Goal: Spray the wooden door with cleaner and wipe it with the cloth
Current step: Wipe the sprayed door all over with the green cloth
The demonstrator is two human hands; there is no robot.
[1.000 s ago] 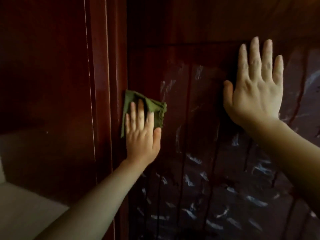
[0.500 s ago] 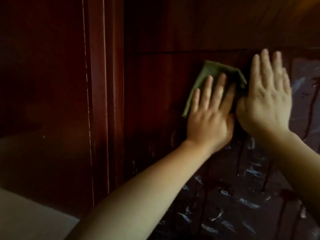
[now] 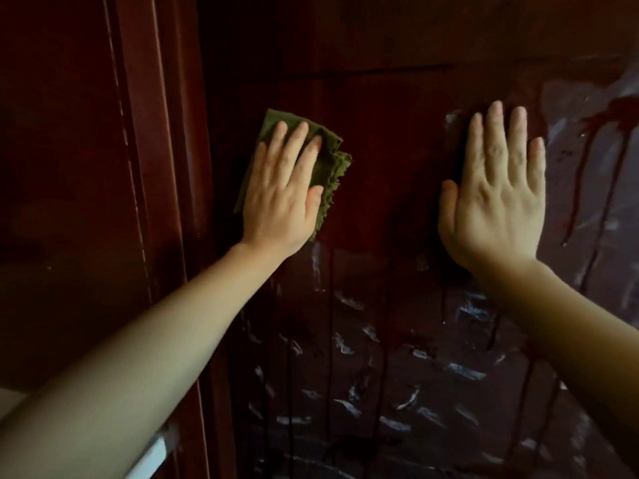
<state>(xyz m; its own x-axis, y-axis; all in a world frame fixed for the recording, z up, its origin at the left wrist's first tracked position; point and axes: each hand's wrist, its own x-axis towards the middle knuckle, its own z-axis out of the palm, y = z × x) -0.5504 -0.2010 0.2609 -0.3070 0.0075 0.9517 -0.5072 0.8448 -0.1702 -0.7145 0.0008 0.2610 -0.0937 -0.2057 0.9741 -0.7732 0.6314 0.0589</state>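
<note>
Left hand (image 3: pixel 280 198) pressing flat, fingers straight, pinning green cloth (image 3: pixel 332 167) against upper left of wooden door (image 3: pixel 380 115), just beside frame (image 3: pixel 155 167). Cloth's long axis running near upright, top leaning right. White cleaner streaks (image 3: pixel 397 392) lying below and right of cloth. Right hand (image 3: pixel 494 202), flat and holding nothing, bracing door well to right.

Dark reddish wooden door (image 3: pixel 380 160) fills view, upright, glossy. Folded green cloth (image 3: pixel 333 164) lies flat against left part of panel, just right of door frame (image 3: pixel 148 188). Left hand (image 3: pixel 280 198) presses on cloth, fingers straight. Right hand (image 3: pixel 494 209) flat on bare wood, well right of cloth. White cleaner streaks (image 3: pixel 397 371) cover lower and right panel, thin runs trailing downward.
</note>
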